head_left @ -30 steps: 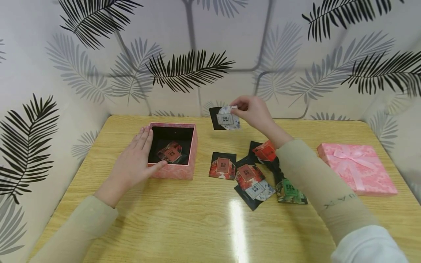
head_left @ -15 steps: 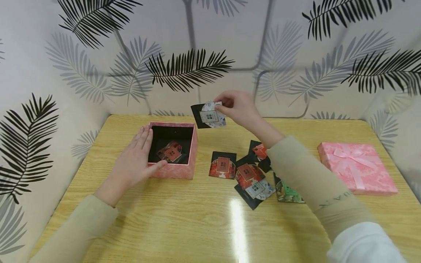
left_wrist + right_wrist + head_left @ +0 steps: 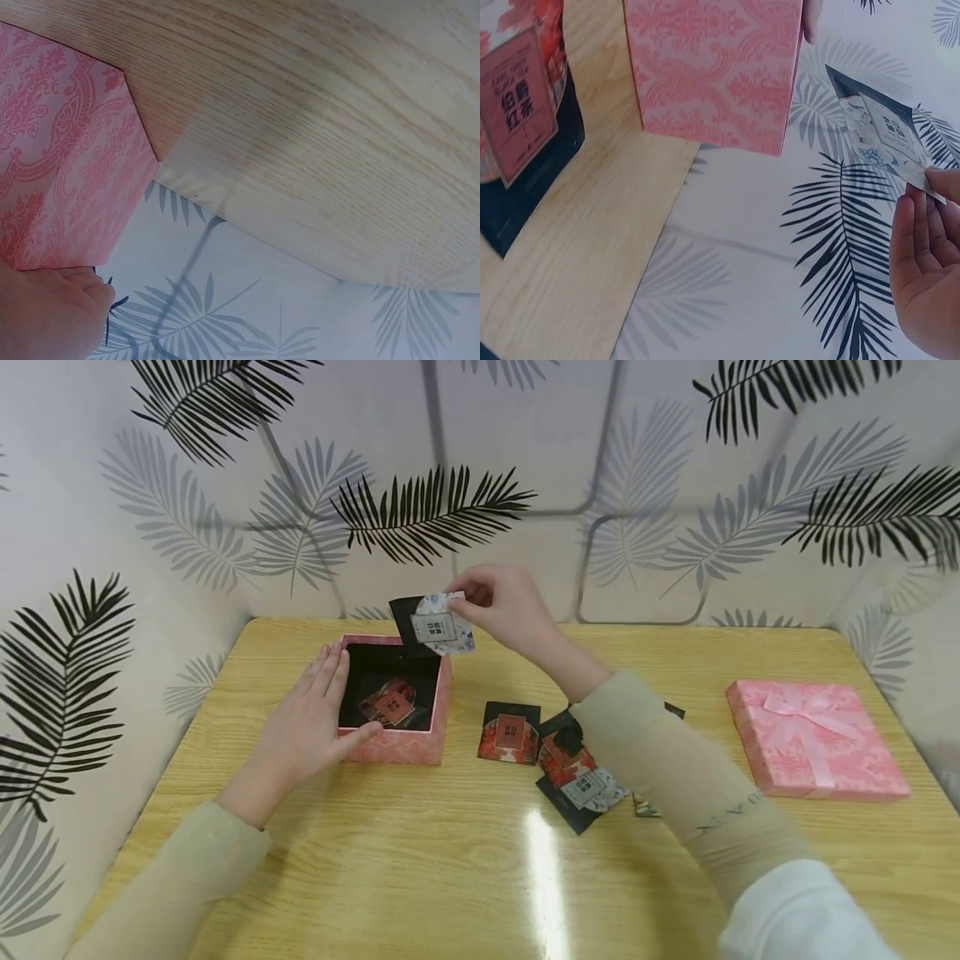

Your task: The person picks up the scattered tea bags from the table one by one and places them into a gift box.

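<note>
A black and white floral tea sachet [image 3: 435,627] is pinched by its right end between the thumb and fingers of my right hand [image 3: 504,606]. It is in the air over the back right corner of an uncovered pink box [image 3: 397,747], covering part of the rim. Inside the box's dark interior lies a red and black tea sachet [image 3: 390,702]. My left hand [image 3: 307,718] rests on the box's left side with straight fingers, its thumb across the front rim. In the left wrist view, only part of that hand [image 3: 56,311] shows, beside the patterned box wall [image 3: 67,150].
Right of the box lies one red tea sachet [image 3: 510,735]. Beyond it is an overlapping group, including a red sachet [image 3: 562,758] and a white floral one [image 3: 588,791], partly hidden by my right sleeve. The pink lid [image 3: 817,739] with a ribbon bow lies far right.
My right hand has carried the white floral tea sachet leftward, from right of the box to over its back right corner. My left hand has stayed on the box.
</note>
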Demonstrator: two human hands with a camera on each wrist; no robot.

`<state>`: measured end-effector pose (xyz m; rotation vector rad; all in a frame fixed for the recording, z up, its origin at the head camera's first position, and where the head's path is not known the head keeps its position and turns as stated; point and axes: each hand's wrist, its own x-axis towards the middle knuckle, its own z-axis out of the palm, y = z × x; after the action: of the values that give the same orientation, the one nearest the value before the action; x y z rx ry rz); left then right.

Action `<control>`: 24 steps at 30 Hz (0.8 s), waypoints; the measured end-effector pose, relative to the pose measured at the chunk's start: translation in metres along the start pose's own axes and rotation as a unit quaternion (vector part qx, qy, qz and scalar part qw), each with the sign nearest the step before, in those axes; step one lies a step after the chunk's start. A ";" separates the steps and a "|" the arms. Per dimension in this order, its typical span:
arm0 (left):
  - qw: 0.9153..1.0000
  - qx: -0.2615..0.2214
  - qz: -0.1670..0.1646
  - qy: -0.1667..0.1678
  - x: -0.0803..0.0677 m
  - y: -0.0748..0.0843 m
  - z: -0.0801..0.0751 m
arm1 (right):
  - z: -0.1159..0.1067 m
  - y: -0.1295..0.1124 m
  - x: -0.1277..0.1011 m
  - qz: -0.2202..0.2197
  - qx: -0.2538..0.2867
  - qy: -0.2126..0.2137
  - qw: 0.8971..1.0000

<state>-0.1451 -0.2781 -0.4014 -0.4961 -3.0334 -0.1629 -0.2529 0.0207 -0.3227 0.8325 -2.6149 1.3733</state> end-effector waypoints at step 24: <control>1.000 -0.014 -0.005 0.005 0.000 0.001 0.001 | 0.050 -0.009 -0.007 0.035 0.009 -0.032 0.999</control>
<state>-0.1449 -0.2766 -0.4026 -0.4821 -3.0284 -0.2076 -0.2332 -0.0192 -0.3477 0.8066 -2.7088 1.4135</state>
